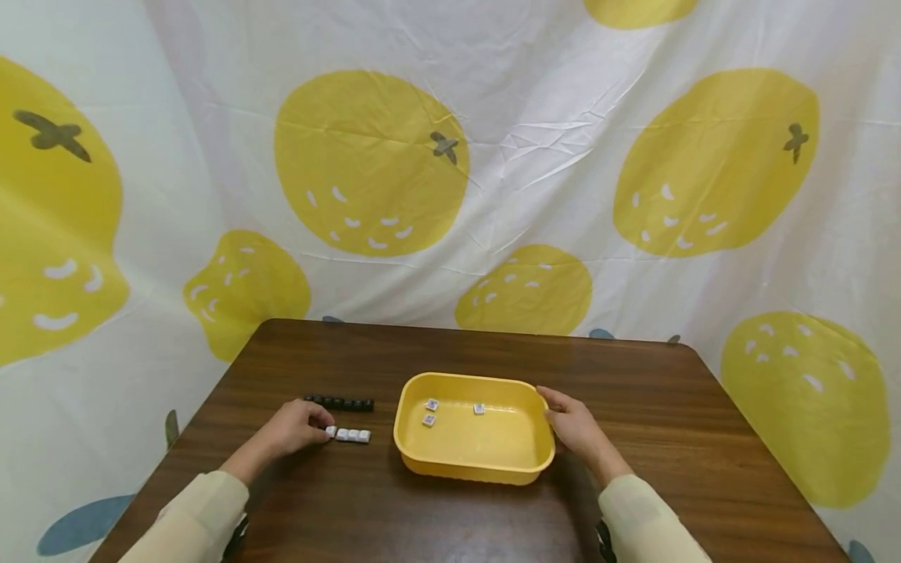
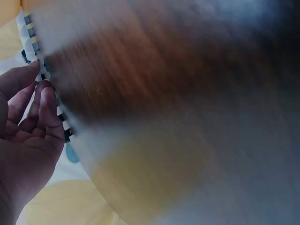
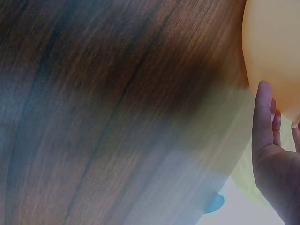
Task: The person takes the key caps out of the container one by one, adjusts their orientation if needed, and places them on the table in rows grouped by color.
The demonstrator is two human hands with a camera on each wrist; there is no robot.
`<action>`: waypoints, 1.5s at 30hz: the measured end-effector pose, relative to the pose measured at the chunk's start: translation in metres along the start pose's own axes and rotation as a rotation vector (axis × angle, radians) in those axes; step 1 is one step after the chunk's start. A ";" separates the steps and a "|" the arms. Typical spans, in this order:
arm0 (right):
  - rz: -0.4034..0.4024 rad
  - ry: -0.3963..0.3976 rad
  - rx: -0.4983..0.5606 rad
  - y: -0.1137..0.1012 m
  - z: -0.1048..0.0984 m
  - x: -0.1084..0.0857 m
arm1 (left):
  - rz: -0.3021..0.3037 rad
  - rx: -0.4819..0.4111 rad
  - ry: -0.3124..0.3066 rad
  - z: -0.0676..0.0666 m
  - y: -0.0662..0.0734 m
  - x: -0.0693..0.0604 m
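Observation:
My left hand (image 1: 294,428) pinches a white keycap (image 1: 330,431) between thumb and fingertips, at the left end of a short row of white keycaps (image 1: 353,435). Behind this row lies a row of black keycaps (image 1: 345,403), its left end partly hidden by the hand. In the left wrist view, the left hand (image 2: 33,117) covers part of the rows. My right hand (image 1: 579,430) holds the right side of a yellow plastic basin (image 1: 473,473). In the right wrist view, a straight digit of the right hand (image 3: 276,150) lies against the basin's outer wall (image 3: 272,51).
Inside the basin lie three loose white pieces, one keycap (image 1: 479,409) near the middle and two at the left. Everything stands on a dark brown wooden table (image 1: 317,508). A lemon-print cloth (image 1: 528,195) hangs behind the table's far edge.

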State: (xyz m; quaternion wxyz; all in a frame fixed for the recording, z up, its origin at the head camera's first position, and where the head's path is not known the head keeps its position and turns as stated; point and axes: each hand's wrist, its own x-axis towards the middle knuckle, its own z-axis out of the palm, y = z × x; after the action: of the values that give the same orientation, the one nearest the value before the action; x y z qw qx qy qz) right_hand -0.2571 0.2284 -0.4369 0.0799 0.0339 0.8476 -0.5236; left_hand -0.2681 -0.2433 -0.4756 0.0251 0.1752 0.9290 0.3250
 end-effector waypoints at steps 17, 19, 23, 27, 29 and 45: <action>-0.025 0.000 -0.001 -0.001 -0.001 -0.001 | -0.077 -0.039 -0.019 0.002 0.004 0.000; -0.022 0.000 0.010 -0.002 -0.001 -0.002 | -0.074 -0.045 -0.019 0.002 0.004 0.000; -0.016 0.000 0.028 -0.002 -0.001 -0.002 | -0.045 -0.056 -0.020 -0.001 0.005 -0.002; -0.014 0.002 0.037 -0.002 0.000 -0.003 | -0.042 -0.066 -0.029 -0.001 0.005 -0.003; -0.015 0.007 0.038 -0.001 0.000 -0.003 | -0.042 -0.069 -0.032 -0.002 0.005 -0.003; -0.024 0.002 0.028 -0.001 0.000 -0.003 | -0.050 0.012 -0.050 0.001 0.001 -0.001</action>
State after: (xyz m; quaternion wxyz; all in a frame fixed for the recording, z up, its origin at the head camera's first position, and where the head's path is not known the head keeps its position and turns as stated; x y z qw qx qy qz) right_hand -0.2547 0.2280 -0.4361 0.0721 0.0253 0.8406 -0.5362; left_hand -0.2665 -0.2425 -0.4761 0.0552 0.1601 0.9341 0.3142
